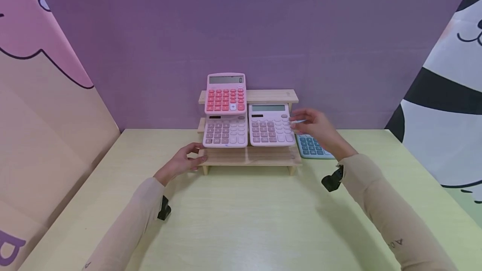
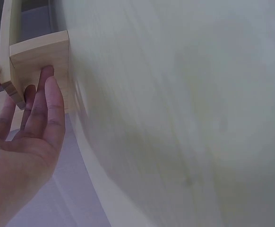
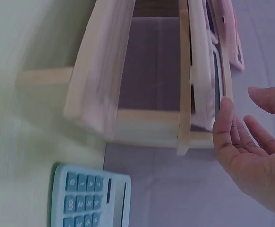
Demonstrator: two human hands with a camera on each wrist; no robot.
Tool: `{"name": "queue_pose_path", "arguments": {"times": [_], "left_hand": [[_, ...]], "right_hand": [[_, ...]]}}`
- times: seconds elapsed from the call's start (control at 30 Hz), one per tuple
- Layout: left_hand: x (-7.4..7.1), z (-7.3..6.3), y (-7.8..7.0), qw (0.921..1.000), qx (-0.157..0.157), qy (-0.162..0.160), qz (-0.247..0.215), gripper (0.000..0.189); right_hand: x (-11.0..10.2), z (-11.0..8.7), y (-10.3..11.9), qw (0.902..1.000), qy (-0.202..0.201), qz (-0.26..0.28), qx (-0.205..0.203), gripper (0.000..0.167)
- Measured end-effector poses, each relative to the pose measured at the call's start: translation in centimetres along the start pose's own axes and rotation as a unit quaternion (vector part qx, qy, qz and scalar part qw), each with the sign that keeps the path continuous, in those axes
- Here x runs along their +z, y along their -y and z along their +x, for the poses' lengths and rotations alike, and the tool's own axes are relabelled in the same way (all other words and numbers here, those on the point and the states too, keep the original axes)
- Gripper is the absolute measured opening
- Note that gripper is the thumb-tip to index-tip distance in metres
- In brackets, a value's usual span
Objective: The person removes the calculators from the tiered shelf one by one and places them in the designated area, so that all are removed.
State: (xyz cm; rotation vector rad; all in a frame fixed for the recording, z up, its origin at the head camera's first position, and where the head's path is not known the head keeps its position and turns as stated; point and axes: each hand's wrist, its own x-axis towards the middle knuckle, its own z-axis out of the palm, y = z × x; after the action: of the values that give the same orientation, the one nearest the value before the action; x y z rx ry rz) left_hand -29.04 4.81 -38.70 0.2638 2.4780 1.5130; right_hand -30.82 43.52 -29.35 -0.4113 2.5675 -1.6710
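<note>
A stepped wooden stand holds a pink calculator on its top step. Two pale pink calculators rest on the middle step: one at left, its upper part hidden behind the pink one, and another at right. My left hand grips the left end of the stand's lowest board, thumb on one face and fingers underneath, as the left wrist view shows. With fingers loosely extended and thumb apart, my right hand is beside the right pale calculator, an index fingertip right at its edge.
A blue calculator lies on the table just right of the stand, partly behind my right hand. Behind the stand rises a purple backdrop. Cartoon-printed panels flank the table, a pink figure at left and a panda at right.
</note>
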Motion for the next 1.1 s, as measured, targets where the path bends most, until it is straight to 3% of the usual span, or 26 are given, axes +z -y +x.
{"name": "queue_pose_path", "arguments": {"times": [0.17, 0.57, 1.1], "left_hand": [[0.0, -0.1, 0.0, 1.0, -0.003, -0.003, 0.006, 0.05], [-0.1, 0.2, 0.1, 0.9999, -0.008, -0.001, 0.006, 0.049], [0.0, -0.1, -0.3, 0.9999, -0.013, -0.004, 0.01, 0.049]], "right_hand": [[1.2, 0.6, 0.7, 0.9999, 0.004, 0.003, 0.014, 0.048], [3.7, 2.2, 2.3, 0.9996, 0.022, 0.019, -0.003, 0.044], [6.6, 3.9, 3.7, 0.9964, 0.017, 0.082, -0.009, 0.046]]}}
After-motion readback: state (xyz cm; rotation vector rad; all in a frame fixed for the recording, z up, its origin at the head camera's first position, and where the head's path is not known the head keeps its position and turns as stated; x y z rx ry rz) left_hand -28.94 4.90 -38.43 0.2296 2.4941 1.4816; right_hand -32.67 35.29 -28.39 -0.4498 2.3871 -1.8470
